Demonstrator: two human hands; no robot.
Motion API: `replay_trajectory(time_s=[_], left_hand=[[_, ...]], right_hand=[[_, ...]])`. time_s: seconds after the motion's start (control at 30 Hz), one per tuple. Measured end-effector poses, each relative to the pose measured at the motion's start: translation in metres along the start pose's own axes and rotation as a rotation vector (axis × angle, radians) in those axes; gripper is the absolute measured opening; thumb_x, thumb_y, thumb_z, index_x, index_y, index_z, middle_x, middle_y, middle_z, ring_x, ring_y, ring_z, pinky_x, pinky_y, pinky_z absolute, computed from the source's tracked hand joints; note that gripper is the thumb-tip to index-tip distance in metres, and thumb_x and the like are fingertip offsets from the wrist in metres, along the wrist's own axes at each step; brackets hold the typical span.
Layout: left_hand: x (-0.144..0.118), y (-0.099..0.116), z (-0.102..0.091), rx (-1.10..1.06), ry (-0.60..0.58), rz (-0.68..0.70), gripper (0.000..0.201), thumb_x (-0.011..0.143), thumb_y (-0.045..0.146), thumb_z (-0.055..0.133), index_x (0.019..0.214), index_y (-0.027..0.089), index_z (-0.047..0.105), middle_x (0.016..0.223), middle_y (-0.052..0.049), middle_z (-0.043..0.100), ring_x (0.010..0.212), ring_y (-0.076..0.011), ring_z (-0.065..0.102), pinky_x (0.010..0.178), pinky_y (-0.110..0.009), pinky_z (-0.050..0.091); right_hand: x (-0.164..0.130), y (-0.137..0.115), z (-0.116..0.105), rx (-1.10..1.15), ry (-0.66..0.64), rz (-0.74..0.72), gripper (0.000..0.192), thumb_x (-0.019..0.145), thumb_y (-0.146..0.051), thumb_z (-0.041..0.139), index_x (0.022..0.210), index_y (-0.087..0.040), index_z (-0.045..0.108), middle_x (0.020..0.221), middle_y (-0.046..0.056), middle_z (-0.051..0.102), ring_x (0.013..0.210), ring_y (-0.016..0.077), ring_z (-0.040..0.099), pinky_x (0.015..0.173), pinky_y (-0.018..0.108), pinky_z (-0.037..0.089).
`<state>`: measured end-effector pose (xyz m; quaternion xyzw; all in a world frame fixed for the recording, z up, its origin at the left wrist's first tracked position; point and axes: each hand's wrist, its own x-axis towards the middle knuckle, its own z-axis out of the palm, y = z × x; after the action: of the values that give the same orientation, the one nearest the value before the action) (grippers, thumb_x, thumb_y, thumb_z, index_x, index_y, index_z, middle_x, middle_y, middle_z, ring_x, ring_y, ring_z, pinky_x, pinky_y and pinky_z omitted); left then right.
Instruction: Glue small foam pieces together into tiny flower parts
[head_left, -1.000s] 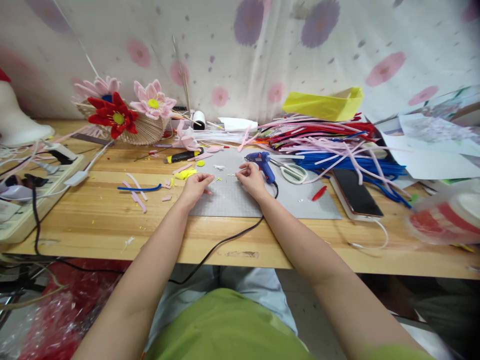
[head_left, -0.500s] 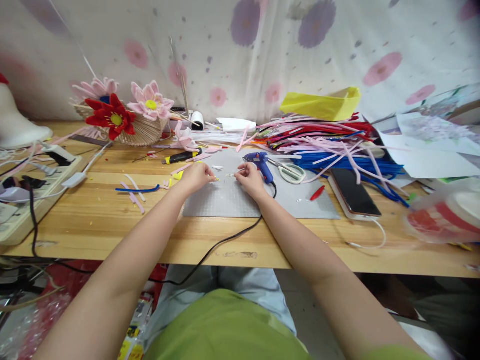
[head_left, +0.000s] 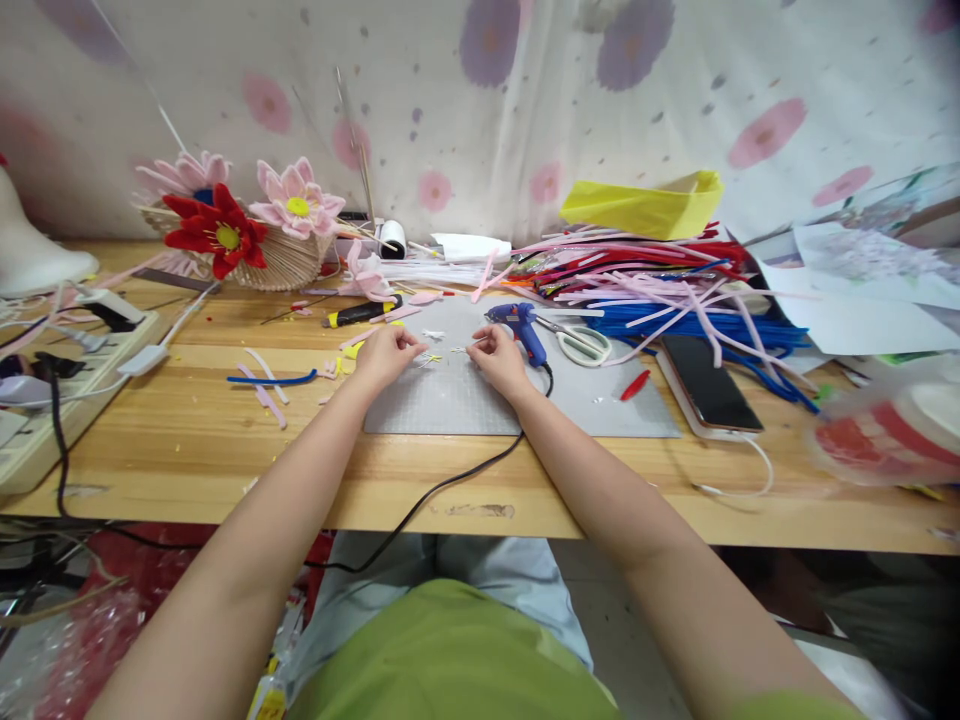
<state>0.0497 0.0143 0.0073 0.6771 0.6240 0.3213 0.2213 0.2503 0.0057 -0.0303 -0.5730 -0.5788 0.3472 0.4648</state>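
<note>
Over the grey cutting mat (head_left: pixel 480 405), both hands work close together with a small gap between them. My left hand (head_left: pixel 390 357) is closed in a pinch on thin white-and-yellow strands (head_left: pixel 427 358), which stick out to the right from its fingertips. My right hand (head_left: pixel 497 357) pinches tiny whitish strands (head_left: pixel 457 350) that point left; their exact kind is too small to make out. Just behind the hands, a small white bundle (head_left: pixel 433 335) lies on the mat. A blue glue gun (head_left: pixel 525 330) rests beside my right hand, with white-handled scissors (head_left: pixel 583 345) to its right.
Pipe cleaners (head_left: pixel 637 275) in several colours are heaped at the back right, near a phone (head_left: pixel 709 385). A yellow-and-black cutter (head_left: pixel 361 313) and fuzzy flowers (head_left: pixel 225 235) are at the left, with a power strip (head_left: pixel 82 400). The glue gun's black cable (head_left: pixel 442 485) crosses the front edge.
My left hand has shifted slightly left and turned a little, and white strands now show beyond its fingertips beside the yellow. My right hand has barely moved.
</note>
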Motion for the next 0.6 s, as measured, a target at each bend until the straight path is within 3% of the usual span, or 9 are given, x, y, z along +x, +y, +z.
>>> replay_trajectory(time_s=[0.1,0.2,0.43,0.6], left_hand=[[-0.005,-0.003,0.008,0.139,-0.017,0.112,0.029,0.055,0.034,0.079,0.081,0.024,0.070,0.078,-0.002,0.059,0.077,-0.0183,0.053,0.066,-0.027,0.037],[-0.009,-0.007,0.018,0.173,-0.015,0.123,0.018,0.067,0.030,0.071,0.083,0.023,0.070,0.083,-0.006,0.057,0.086,-0.0210,0.054,0.072,-0.030,0.039],[-0.017,-0.010,0.016,0.011,0.220,0.060,0.020,0.081,0.030,0.055,0.091,0.019,0.068,0.087,-0.006,0.058,0.080,-0.0185,0.054,0.074,-0.030,0.039],[-0.017,-0.020,0.008,-0.106,0.302,0.001,0.020,0.086,0.025,0.044,0.079,0.020,0.062,0.086,-0.005,0.060,0.087,-0.0184,0.054,0.078,-0.027,0.037]], right_hand=[[-0.001,-0.001,0.000,0.000,-0.010,-0.003,0.018,0.068,-0.026,0.057,0.083,-0.024,0.048,0.069,-0.005,0.058,0.068,0.0131,0.058,0.073,0.031,0.047],[-0.002,-0.002,0.000,-0.003,-0.015,0.006,0.017,0.068,-0.025,0.057,0.082,-0.024,0.048,0.068,-0.005,0.058,0.067,0.0136,0.058,0.072,0.031,0.046],[-0.003,-0.007,-0.001,-0.068,-0.012,-0.069,0.011,0.072,-0.021,0.056,0.082,-0.023,0.053,0.074,-0.002,0.061,0.073,0.0152,0.060,0.075,0.033,0.046],[0.002,-0.013,0.000,-0.065,-0.060,-0.095,0.011,0.074,-0.020,0.055,0.084,-0.024,0.053,0.077,-0.001,0.065,0.075,0.0150,0.061,0.076,0.033,0.046]])
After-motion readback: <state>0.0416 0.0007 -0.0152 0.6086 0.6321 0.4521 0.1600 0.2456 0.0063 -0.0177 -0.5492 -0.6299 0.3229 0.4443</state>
